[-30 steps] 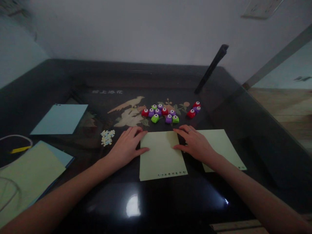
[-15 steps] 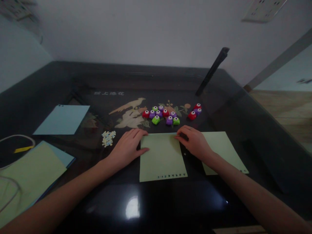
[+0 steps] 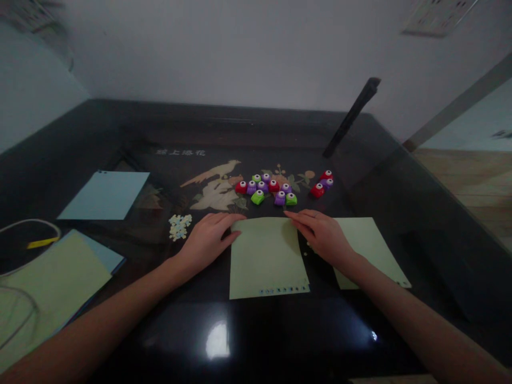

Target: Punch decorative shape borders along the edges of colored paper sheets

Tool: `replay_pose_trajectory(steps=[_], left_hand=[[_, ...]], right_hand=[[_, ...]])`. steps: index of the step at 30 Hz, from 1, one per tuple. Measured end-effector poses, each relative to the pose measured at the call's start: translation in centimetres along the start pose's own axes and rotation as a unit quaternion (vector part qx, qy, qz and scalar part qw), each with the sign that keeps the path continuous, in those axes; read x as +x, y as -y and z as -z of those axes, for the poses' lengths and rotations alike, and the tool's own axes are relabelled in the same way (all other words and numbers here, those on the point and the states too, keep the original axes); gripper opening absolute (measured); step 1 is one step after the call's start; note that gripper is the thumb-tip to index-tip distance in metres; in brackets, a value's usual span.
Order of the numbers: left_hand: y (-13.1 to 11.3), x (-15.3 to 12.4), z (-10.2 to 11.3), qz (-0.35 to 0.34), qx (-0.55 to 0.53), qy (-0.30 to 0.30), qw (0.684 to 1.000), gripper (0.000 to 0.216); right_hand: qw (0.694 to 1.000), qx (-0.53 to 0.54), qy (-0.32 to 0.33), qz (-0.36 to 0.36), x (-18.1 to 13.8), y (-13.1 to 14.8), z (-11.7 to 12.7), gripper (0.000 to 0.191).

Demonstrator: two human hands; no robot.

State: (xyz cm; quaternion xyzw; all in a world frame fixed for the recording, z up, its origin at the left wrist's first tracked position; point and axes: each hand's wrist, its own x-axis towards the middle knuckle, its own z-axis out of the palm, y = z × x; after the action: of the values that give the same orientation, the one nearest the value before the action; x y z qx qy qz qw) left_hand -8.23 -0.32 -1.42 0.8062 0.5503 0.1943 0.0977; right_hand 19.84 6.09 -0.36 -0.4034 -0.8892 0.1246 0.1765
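Note:
A pale green sheet of paper lies before me, with a row of small punched shapes along its near edge. My left hand rests at its far left corner, fingers stretched out and thumb apart on the paper's left side. At the far right corner, the thumb and forefinger of my right hand close on the paper's edge. Partly under my right forearm is a second green sheet. Several red, purple and green craft punches with white tops stand beyond the paper.
Small paper cut-outs lie left of my left hand. Further left are a blue sheet, stacked green and blue paper and a white cable. A black stick-like object rises at the table's back right.
My left thumb has drawn back toward the sheet's left edge. The right fingertips have shifted slightly along the far edge. More small cut-outs show beside my right hand.

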Motion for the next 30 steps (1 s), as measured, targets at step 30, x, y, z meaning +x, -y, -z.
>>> replay_pose_trajectory(steps=[30], left_hand=[[-2.5,0.2,1.5,0.202,-0.448,0.009,0.871,0.023]], right_hand=[[0.863,0.462,-0.043,-0.199,0.3,0.2,1.6,0.029]])
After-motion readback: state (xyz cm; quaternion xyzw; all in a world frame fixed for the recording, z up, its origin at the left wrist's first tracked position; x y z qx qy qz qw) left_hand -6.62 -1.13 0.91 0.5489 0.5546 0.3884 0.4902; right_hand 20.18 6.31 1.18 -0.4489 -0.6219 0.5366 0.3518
